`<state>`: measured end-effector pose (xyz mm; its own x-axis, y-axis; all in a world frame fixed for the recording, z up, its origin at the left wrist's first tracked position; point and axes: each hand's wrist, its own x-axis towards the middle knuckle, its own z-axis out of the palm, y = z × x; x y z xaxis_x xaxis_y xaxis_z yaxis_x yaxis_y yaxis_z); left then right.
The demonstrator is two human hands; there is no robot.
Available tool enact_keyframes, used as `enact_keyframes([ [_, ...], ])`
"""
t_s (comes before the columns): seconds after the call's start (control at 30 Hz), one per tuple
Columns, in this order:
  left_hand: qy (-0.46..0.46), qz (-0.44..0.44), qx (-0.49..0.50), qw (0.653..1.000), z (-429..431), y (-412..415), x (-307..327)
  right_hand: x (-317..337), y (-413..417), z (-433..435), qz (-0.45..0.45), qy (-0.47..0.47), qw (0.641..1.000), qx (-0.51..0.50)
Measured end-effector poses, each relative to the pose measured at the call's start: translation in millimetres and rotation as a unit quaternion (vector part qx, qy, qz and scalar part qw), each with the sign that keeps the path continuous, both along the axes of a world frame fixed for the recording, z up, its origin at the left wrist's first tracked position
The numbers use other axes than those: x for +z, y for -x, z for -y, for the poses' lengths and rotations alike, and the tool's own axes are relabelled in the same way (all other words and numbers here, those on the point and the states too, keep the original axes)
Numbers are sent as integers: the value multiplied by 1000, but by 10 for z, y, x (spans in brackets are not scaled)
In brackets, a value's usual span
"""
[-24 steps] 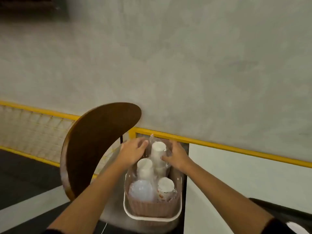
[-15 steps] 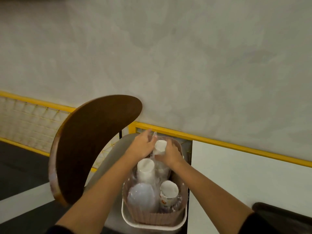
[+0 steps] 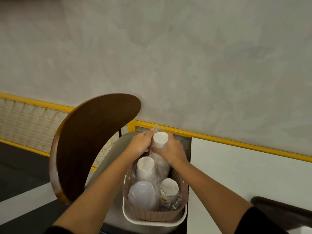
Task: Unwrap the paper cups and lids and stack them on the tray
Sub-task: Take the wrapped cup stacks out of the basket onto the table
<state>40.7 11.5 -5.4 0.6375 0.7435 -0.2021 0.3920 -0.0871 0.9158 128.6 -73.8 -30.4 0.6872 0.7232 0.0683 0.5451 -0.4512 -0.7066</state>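
A: Head view, the only one we've got. Both hands are up on the tall sleeve [image 3: 158, 149] of cups at the back of the basket [image 3: 154, 218]. The left hand [image 3: 140, 145] is pinching the clear wrap near its twisted top; the right hand [image 3: 170, 149] is wrapped around the stack just below the rim.

B: So which step is this?

A: Looks like opening or lifting out that first sleeve, I'd say. Nothing looks unwrapped yet. A second sleeve [image 3: 146, 168] stands in front of it, a printed sleeve [image 3: 168, 190] to the right, and the lids [image 3: 141, 195] sit front left, all inside the basket on the chair [image 3: 94, 141].

B: Next move?

A: The wrap likely needs tearing or untwisting at the top while the right hand steadies the stack. It's thin film, so it may cling.

B: Any writing?

A: There's colour print on the front cups, too small to read. No tray that I can make out.
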Motion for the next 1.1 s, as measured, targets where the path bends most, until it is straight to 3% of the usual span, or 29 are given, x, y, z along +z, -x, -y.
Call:
enact_keyframes([
  [0.23, 30, 101, 36, 994, 146, 0, 370, 462, 7, 89, 26, -54, 998, -13],
  [0.47, 39, 120, -40, 991, 557, 104, 902, 969, 43, 328, 61, -106, 992, -23],
  [0.57, -7, 140, -70, 988, 741, 110, 1161, 1235, 51, 553, 83, -139, 986, -32],
  [0.87, -52, 121, -172, 976, 1536, -19, 1708, 1763, -22, 1682, 151, -187, 965, -101],
  [1.1, -24, 72, -300, 951, 2389, -132, 1320, 1381, 53, 2827, 131, -146, 967, -166],
])
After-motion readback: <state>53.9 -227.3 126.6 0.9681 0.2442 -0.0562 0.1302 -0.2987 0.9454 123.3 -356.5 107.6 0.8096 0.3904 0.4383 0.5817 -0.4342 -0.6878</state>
